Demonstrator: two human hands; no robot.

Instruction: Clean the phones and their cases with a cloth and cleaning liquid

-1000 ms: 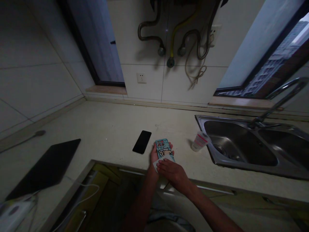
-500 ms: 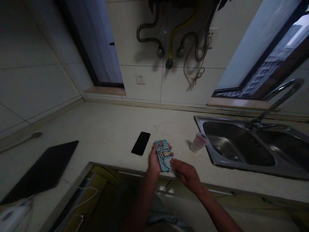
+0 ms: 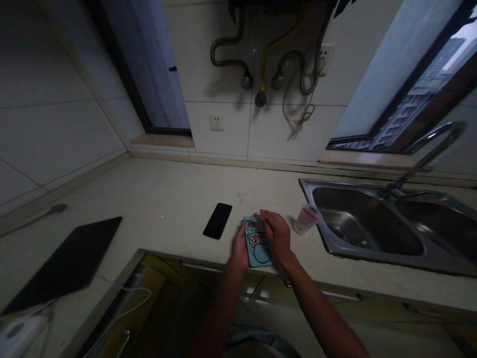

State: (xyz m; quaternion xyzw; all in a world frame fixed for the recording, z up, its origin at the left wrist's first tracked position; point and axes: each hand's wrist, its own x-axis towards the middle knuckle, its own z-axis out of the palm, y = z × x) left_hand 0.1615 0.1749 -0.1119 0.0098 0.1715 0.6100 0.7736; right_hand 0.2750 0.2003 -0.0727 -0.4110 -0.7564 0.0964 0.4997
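The left hand clasps the phone case by its side; the right hand curls over its far end, grip unclear. Pressing hard could slide it off the counter edge beneath them.

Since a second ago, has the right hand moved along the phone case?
Yes. The right hand went from the near end of the phone case to its far end, now level with the black phone on the counter.
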